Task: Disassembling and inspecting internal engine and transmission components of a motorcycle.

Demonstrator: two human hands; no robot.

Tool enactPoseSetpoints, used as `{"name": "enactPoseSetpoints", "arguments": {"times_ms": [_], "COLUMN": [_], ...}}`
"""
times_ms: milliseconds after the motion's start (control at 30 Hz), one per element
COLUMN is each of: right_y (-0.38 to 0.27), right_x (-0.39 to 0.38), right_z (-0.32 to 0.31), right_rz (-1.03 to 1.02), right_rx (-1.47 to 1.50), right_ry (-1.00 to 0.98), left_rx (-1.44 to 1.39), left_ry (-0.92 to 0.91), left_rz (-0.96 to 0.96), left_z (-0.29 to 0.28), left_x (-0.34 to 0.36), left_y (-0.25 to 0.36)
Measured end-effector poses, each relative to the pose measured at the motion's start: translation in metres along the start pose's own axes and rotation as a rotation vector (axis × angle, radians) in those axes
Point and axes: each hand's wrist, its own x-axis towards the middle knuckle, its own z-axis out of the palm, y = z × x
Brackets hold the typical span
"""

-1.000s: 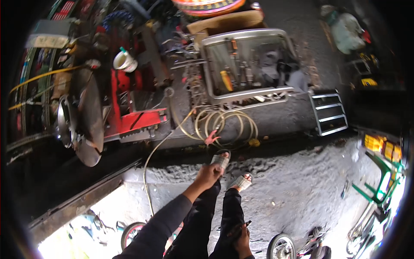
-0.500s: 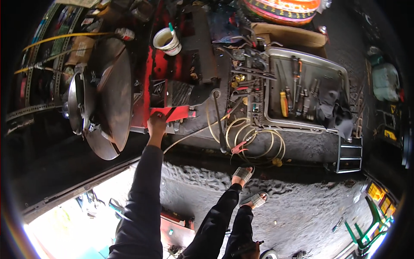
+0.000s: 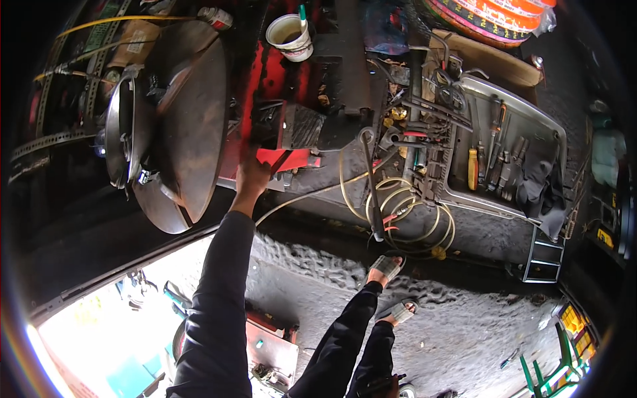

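We note the left hand [image 3: 252,175] at the red metal stand [image 3: 270,74]; on its left, the curved metal panel [image 3: 191,116] blocks sideways passage. Toward the right, the ring-ended bar [image 3: 373,189] and coiled hose [image 3: 454,229] obstruct the low route. We can pass hands into the tray [image 3: 539,129] above the dark cloth [image 3: 543,189], right of the screwdrivers [image 3: 472,169].

The hands [image 3: 253,174] are well apart, left arm [image 3: 222,292] outstretched.
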Motion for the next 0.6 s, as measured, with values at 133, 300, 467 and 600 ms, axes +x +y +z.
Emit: {"name": "enactPoseSetpoints", "arguments": {"times_ms": [133,300,467,600], "right_y": [-0.02,-0.034,0.016,0.071], "right_x": [0.036,0.087,0.122,0.203], "right_z": [0.031,0.059,0.096,0.114], "right_rz": [-0.154,-0.367,-0.554,-0.605], "right_rx": [-0.177,-0.413,-0.62,-0.882], "right_ry": [0.086,0.198,0.283,0.347], "left_rx": [-0.233,-0.135,-0.034,-0.103], "left_ry": [-0.215,-0.159,-0.103,-0.108], "left_rz": [0.026,-0.034,-0.024,-0.024], "left_z": [-0.005,-0.006,-0.016,0.0], "left_x": [-0.001,0.012,0.036,0.026], "left_y": [0.008,0.027,0.02,0.04]}}
